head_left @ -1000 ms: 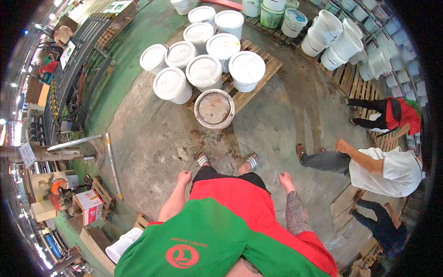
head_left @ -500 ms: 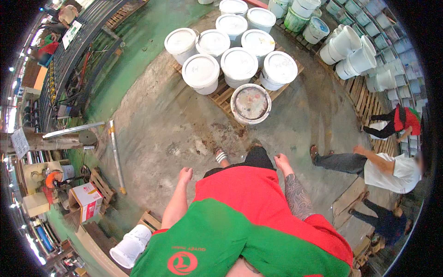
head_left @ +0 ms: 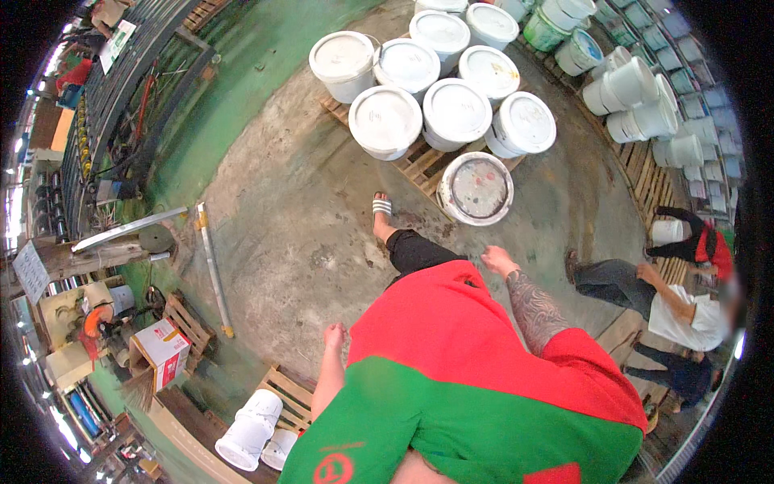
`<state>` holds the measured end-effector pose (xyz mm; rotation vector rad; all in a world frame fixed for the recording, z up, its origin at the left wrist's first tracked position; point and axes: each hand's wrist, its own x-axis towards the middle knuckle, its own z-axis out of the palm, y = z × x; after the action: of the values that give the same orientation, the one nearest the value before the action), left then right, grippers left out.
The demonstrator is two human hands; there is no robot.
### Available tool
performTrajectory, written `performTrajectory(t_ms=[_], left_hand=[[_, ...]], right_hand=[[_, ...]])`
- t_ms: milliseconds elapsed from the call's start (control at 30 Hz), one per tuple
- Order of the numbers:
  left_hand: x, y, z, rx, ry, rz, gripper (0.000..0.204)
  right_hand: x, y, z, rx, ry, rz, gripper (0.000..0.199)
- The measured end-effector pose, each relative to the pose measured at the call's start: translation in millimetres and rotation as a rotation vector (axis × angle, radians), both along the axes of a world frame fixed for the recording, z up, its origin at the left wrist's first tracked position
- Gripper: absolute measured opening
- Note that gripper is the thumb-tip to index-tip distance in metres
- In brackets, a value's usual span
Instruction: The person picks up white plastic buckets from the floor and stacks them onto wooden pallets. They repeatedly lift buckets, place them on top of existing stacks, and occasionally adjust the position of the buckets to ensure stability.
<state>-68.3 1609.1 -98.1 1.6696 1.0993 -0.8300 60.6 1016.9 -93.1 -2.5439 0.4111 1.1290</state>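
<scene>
My left hand [head_left: 334, 335] hangs beside my body, fingers curled in, with nothing visible in it. Further forward swings my right hand [head_left: 498, 260], also loosely closed and seemingly holding nothing, below a tattooed forearm. It is nearest to a white bucket [head_left: 477, 189] with a stained lid, but apart from it. Behind that bucket, several white lidded buckets [head_left: 385, 123] stand close together on a wooden pallet [head_left: 422, 168]. My foot in a striped sandal [head_left: 381, 206] is stepping out ahead on the concrete floor.
People stand at the right, one in a white shirt [head_left: 685, 319]. Stacked buckets [head_left: 629, 87] line the far right. A metal bar [head_left: 214, 270] lies on the floor at left, near a cardboard box [head_left: 161, 351]. White buckets [head_left: 250, 429] lie by a pallet at lower left.
I have stepped forward, one sandalled foot now further ahead. The right hand has swung forward and the left back beside my body. The view has turned, shifting the buckets rightward.
</scene>
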Motion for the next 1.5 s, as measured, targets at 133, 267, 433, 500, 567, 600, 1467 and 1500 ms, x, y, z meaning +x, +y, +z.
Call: performTrajectory(t_ms=[133, 267, 433, 500, 567, 600, 1467, 1500], left_hand=[[54, 14, 30, 0.058, -0.038, -0.167, 0.031], [141, 55, 34, 0.106, -0.055, -0.182, 0.038], [282, 124, 35, 0.044, -0.148, 0.157, 0.028], [340, 133, 39, 0.101, -0.231, 0.119, 0.025], [387, 134, 41, 0.079, -0.32, 0.1, 0.026], [407, 135, 40, 0.079, -0.349, 0.087, 0.026], [901, 193, -45, 0.035, -0.192, -0.497, 0.036], [907, 186, -44, 0.019, -0.219, -0.544, 0.037]], right_hand=[[93, 67, -23, 0.096, -0.032, 0.108, 0.04], [217, 140, -10, 0.18, -0.109, 0.064, 0.041], [330, 205, 49, 0.339, -0.199, -0.079, 0.039], [352, 219, 67, 0.364, -0.242, -0.087, 0.039], [359, 223, 73, 0.367, -0.211, -0.095, 0.039], [359, 219, 71, 0.349, -0.19, -0.11, 0.04], [461, 317, 134, 0.163, -0.313, -0.726, 0.04], [466, 318, 138, 0.153, -0.308, -0.733, 0.04]])
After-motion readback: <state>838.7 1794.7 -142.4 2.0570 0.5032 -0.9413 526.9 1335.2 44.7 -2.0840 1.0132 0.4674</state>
